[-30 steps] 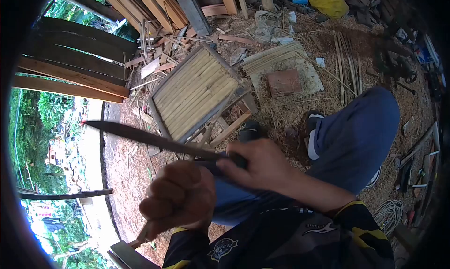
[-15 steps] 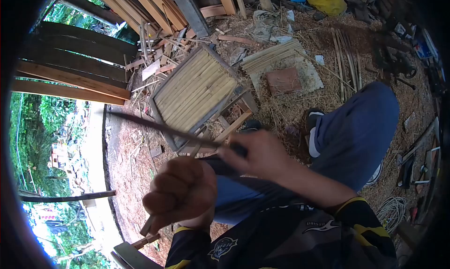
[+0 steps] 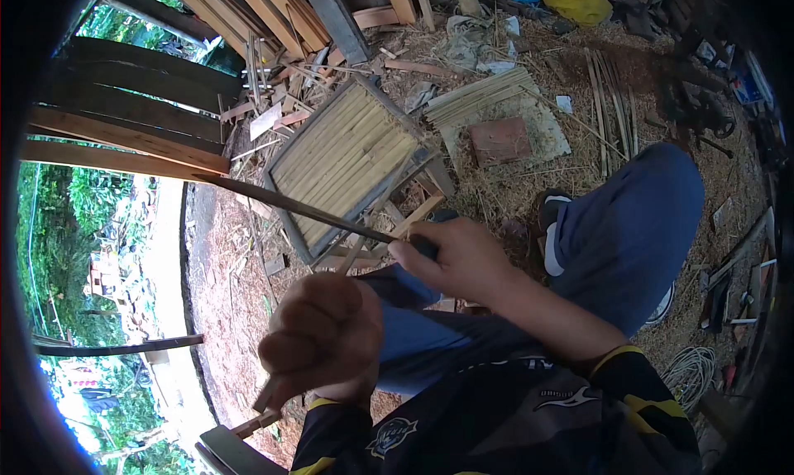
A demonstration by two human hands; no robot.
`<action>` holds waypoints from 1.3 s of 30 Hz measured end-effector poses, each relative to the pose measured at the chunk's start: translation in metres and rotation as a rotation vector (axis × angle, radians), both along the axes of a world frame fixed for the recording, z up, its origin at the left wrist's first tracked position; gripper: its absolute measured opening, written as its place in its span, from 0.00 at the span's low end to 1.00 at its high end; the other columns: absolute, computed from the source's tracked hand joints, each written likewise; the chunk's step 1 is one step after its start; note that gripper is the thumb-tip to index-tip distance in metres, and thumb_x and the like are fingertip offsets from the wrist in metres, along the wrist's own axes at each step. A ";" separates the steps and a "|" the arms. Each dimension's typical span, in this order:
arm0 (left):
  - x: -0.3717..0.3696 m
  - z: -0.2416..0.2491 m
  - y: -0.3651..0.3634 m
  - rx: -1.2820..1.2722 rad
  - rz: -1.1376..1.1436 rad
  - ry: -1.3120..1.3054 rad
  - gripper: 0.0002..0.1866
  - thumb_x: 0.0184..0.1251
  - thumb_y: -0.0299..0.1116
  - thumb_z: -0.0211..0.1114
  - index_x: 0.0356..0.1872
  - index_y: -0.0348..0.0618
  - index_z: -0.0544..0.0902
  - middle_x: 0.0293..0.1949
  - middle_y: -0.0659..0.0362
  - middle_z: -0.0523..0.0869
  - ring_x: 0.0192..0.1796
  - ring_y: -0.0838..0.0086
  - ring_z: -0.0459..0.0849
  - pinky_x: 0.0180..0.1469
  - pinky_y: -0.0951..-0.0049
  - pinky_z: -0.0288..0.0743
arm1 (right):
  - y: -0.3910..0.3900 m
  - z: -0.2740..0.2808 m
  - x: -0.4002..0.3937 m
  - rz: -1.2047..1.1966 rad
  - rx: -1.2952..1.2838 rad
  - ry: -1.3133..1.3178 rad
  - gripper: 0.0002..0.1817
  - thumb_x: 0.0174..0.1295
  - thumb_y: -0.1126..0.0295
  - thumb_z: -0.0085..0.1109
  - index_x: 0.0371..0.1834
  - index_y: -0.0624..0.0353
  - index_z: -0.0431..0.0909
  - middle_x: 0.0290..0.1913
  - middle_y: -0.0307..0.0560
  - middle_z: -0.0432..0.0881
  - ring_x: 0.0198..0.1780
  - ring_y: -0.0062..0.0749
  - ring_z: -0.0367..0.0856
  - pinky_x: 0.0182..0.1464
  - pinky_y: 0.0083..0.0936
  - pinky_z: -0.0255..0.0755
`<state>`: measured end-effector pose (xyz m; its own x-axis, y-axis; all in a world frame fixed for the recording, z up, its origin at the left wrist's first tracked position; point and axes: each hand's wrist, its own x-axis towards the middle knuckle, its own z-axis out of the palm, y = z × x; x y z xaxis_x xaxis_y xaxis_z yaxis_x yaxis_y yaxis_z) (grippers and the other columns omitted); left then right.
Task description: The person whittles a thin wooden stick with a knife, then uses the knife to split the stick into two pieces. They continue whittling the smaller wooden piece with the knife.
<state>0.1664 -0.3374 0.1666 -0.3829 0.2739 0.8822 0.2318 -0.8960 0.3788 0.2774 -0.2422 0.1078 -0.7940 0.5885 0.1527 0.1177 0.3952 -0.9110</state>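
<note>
My right hand point(image 3: 463, 260) is closed round the dark handle of a long machete point(image 3: 289, 205), its blade stretching away to the upper left. In front of my body my left hand point(image 3: 318, 334) makes a fist round a thin bamboo strip point(image 3: 364, 235). One end of the strip sticks up past the fist and crosses under the blade close to the handle; the other end shows below the fist. Beyond the blade lies a framed panel of bamboo slats point(image 3: 347, 157).
Bamboo strips point(image 3: 480, 96) lie beside a reddish-brown block point(image 3: 500, 141) on a pale sheet. Wood shavings cover the ground. Planks point(image 3: 124, 157) stand at the left, a yellow bag point(image 3: 575, 2) lies at the back, and coiled cord point(image 3: 691, 374) sits at the right.
The machete blade has shifted slightly and is sharper now than in the earlier blurred frame. My right hand has moved a little; my left fist stays nearly in place.
</note>
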 end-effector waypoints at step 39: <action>-0.007 0.013 0.004 -0.083 -0.110 0.124 0.29 0.77 0.58 0.54 0.18 0.48 0.68 0.15 0.65 0.64 0.15 0.74 0.65 0.18 0.72 0.59 | 0.012 0.012 0.009 -0.002 0.110 0.010 0.24 0.68 0.46 0.63 0.25 0.56 0.80 0.16 0.51 0.76 0.21 0.52 0.81 0.27 0.44 0.73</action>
<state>0.1598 -0.3334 0.1800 -0.2361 0.3815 0.8937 0.1840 -0.8855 0.4266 0.2865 -0.2304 0.1200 -0.7913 0.5689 0.2242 0.1098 0.4929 -0.8631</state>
